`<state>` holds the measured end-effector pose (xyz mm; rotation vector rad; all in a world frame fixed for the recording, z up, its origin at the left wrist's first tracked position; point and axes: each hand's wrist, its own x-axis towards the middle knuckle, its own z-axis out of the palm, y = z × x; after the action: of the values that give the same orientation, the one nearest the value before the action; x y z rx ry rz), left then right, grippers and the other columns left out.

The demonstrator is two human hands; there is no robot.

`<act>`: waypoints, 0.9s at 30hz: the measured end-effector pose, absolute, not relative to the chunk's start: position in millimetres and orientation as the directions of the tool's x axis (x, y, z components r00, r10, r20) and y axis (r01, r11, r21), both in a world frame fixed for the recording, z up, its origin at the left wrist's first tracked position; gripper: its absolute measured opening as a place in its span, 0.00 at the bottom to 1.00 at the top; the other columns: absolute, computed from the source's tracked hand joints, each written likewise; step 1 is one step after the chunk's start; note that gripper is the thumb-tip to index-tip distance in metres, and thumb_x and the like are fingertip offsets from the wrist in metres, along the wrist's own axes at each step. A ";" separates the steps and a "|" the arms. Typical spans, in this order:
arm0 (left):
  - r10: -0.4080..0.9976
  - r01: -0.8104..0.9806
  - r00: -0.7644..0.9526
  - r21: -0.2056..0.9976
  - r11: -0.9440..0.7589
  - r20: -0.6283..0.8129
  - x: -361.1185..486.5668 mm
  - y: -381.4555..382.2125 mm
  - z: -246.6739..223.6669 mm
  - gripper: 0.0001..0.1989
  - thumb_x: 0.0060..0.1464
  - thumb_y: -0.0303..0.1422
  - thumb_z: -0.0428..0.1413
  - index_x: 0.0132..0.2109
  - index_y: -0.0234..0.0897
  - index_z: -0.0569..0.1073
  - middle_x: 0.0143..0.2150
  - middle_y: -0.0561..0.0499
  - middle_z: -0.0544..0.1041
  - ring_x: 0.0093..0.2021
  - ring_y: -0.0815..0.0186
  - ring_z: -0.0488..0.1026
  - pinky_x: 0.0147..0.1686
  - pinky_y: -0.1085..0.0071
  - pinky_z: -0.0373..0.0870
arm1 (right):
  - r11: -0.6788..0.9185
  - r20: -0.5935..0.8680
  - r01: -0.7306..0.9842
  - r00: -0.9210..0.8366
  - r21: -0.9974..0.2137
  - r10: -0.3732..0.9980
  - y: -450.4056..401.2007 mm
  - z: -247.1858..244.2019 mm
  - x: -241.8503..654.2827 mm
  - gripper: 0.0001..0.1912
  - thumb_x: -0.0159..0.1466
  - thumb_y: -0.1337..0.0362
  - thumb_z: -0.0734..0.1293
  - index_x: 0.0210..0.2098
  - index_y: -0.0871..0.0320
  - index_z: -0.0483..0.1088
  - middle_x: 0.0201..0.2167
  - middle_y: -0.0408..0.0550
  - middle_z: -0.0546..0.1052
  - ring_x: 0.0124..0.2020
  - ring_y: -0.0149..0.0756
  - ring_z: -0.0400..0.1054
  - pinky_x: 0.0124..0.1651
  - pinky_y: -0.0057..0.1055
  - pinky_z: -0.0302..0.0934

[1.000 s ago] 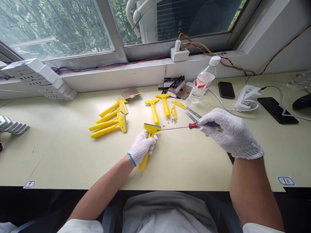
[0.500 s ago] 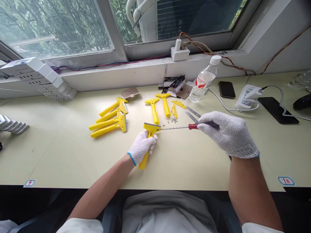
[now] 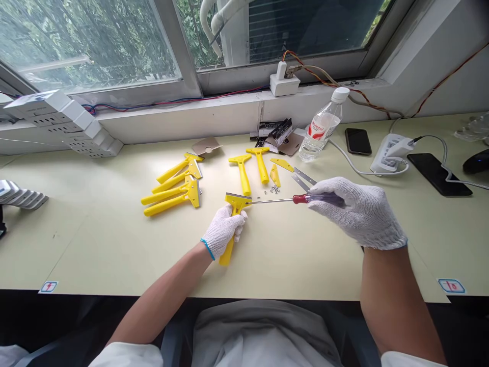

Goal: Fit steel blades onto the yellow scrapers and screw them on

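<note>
Fingers of the gloved left hand [image 3: 222, 232] clenched around the handle of a yellow plastic scraper [image 3: 226, 253], with its head and steel blade edge [image 3: 238, 197] pointing away from the body, low on the pale surface [image 3: 114, 255]. Fingers of the gloved right hand [image 3: 357, 213] closed on the dark grip of a red-collared screwdriver [image 3: 300, 199], shaft near level and reaching left, tip at the right side of the scraper head. Contact with a screw there impossible to confirm at this size.

Just beyond the tip, two yellow T-shaped handles [image 3: 242, 176], two loose yellow pieces [image 3: 280, 164], two steel blades [image 3: 303, 178] and a small heap of screws [image 3: 274, 189]. Farther left, four more yellow scrapers [image 3: 171, 192] in a loose group; behind, black packets [image 3: 273, 133] and a water bottle [image 3: 319, 125].

Main hazard, by judgement: a slip of the tip off the head, from a tilted shaft or uneven pressure, with the bare blade edge close above the left glove. Thin knit cotton likely poor protection against a cut. Also possible: a stripped screw seat in the plastic from too much torque, and scattered screws from a nudge of the right hand, so close to the heap and the loose blades.
</note>
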<state>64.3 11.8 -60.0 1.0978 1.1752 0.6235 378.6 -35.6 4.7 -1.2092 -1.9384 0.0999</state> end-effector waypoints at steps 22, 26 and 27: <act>0.895 -0.004 0.333 0.949 0.316 -0.296 68.4 5.7 -63.7 0.09 0.58 0.35 0.59 0.45 0.39 0.72 0.38 0.53 0.74 0.21 0.72 0.65 0.22 0.70 0.67 | 0.096 0.151 0.156 0.398 -0.983 0.905 -27.3 7.6 346.6 0.16 0.61 0.51 0.80 0.35 0.55 0.76 0.19 0.40 0.74 0.14 0.31 0.63 0.13 0.27 0.56; 0.886 0.079 0.434 0.986 0.144 -0.164 62.2 5.7 -52.4 0.15 0.70 0.39 0.51 0.55 0.37 0.77 0.45 0.48 0.78 0.24 0.71 0.68 0.28 0.68 0.71 | 0.203 0.192 0.004 0.345 -0.979 0.919 -23.1 -1.3 349.1 0.15 0.64 0.52 0.78 0.41 0.57 0.79 0.19 0.39 0.73 0.13 0.31 0.63 0.13 0.27 0.52; 0.879 0.127 0.461 0.989 0.071 -0.123 57.2 5.5 -50.1 0.19 0.72 0.39 0.50 0.61 0.38 0.77 0.48 0.47 0.78 0.25 0.71 0.69 0.30 0.68 0.72 | 0.220 0.194 -0.032 0.360 -0.975 0.913 -22.9 -1.4 349.8 0.14 0.65 0.53 0.77 0.41 0.57 0.80 0.18 0.40 0.73 0.13 0.31 0.62 0.13 0.28 0.52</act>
<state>57.2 5.5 -50.1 1.4029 0.9615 0.7221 349.8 -22.9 -1.4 -1.1542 -0.9853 0.8257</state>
